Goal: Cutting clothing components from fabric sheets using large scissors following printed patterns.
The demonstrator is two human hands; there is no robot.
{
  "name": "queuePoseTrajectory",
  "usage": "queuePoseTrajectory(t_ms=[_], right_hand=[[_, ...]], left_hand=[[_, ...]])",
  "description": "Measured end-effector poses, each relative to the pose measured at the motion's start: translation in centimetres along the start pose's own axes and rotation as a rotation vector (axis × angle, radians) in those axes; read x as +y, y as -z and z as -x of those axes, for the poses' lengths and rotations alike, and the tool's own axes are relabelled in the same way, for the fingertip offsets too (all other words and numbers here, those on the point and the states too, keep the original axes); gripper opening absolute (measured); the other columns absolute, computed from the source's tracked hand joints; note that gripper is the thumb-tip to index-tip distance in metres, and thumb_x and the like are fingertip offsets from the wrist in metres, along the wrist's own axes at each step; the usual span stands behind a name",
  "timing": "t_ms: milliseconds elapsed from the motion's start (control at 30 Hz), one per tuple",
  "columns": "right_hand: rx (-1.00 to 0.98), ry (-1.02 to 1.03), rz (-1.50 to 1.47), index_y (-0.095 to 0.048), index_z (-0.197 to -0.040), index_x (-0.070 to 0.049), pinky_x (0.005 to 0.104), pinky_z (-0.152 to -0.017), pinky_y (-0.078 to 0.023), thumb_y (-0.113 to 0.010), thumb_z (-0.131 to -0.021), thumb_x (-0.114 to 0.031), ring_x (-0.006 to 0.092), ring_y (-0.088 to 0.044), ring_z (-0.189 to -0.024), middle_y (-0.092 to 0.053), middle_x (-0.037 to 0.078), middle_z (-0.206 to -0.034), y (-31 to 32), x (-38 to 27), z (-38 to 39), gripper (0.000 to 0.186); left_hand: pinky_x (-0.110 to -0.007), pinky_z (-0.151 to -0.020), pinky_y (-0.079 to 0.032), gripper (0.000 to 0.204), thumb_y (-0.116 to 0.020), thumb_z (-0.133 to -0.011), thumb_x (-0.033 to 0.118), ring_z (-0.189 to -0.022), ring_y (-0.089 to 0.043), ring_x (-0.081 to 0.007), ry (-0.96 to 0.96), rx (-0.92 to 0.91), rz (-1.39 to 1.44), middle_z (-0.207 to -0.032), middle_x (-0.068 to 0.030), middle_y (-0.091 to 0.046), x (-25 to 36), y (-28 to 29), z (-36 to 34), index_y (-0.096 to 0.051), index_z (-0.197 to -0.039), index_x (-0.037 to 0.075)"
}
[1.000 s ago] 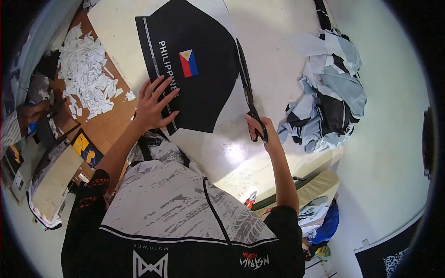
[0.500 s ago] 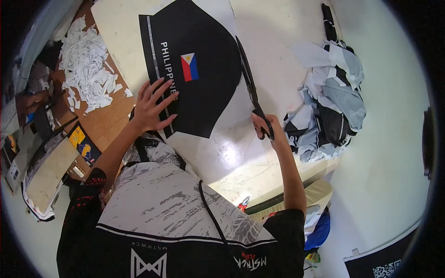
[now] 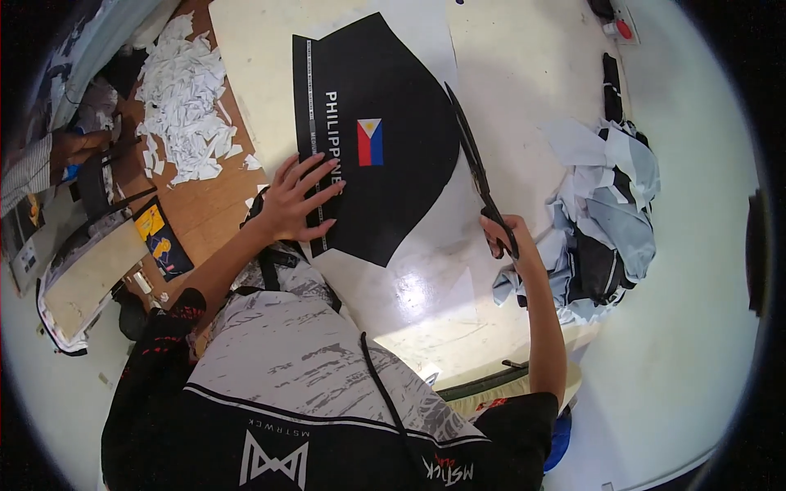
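Observation:
A black fabric panel, with white lettering and a small flag print in blue, red, white and yellow, lies flat on the pale table. On its left edge rests my left hand, fingers spread and pressing down, open. My right hand grips large black scissors by the handles. Their long blades point up and left along the panel's curved right edge, looking nearly closed. I cannot tell whether the blades touch the fabric. White paper lies under the panel.
A heap of grey, white and black fabric pieces sits right of the scissors on the table. Piled white scraps cover the brown floor at left. Another person's arm shows at far left.
The whole view has shifted, so table and hands appear farther right and slightly lower. My left hand stays on the panel, and the scissors stay beside its right edge.

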State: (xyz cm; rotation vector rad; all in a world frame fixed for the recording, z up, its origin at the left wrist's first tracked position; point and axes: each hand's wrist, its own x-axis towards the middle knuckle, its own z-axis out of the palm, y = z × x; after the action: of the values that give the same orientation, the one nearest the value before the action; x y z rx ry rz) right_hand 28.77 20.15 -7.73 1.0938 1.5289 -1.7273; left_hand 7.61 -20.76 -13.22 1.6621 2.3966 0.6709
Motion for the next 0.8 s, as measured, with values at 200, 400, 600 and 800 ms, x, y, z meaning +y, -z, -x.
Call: queuePoseTrajectory(t_ms=[200,400,600,800], right_hand=[[-0.087,-0.060,0.200,-0.057,-0.079,-0.008,0.0280,-0.058,-0.041,-0.067,-0.104,-0.036,0.0124,-0.053,-0.058,-0.054,0.001,-0.070,3.0,-0.6,-0.4,0.039],[-0.226,0.161,0.019,-0.061,-0.087,-0.006,0.0294,-0.064,-0.046,-0.061,-0.107,-0.036,0.0144,-0.059,-0.068,-0.058,0.005,-0.077,4.2,-3.2,-2.2,0.037],[-0.066,0.025,0.269,-0.054,-0.070,-0.012,0.0273,-0.046,-0.036,-0.075,-0.100,-0.043,0.0075,-0.046,-0.048,-0.047,-0.005,-0.058,3.5,-4.9,-3.4,0.048],[-0.158,0.079,0.209,-0.054,-0.068,-0.012,0.0283,-0.047,-0.037,-0.075,-0.100,-0.042,0.0103,-0.049,-0.048,-0.051,-0.002,-0.059,4.0,-7.9,-4.6,0.049]], left_hand=[[-0.057,-0.125,-0.029,0.065,-0.074,-0.081,0.045,-0.149,-0.047,-0.0357,0.000,-0.004,-0.001,-0.161,-0.0121,-0.052,-0.2,-0.1,0.1,-0.068,-0.141,0.020],[-0.058,-0.124,-0.030,0.066,-0.075,-0.080,0.044,-0.149,-0.047,-0.0362,0.005,-0.008,0.012,-0.160,-0.0125,-0.052,-0.3,0.0,0.2,-0.068,-0.141,0.020],[-0.059,-0.124,-0.030,0.067,-0.076,-0.078,0.042,-0.149,-0.047,-0.0371,0.009,-0.003,0.033,-0.160,-0.0131,-0.053,-0.4,0.2,-0.1,-0.069,-0.141,0.020],[-0.059,-0.125,-0.029,0.069,-0.076,-0.077,0.043,-0.148,-0.048,-0.0351,0.003,0.004,0.033,-0.160,-0.0115,-0.052,-0.4,0.4,0.0,-0.067,-0.141,0.019]])
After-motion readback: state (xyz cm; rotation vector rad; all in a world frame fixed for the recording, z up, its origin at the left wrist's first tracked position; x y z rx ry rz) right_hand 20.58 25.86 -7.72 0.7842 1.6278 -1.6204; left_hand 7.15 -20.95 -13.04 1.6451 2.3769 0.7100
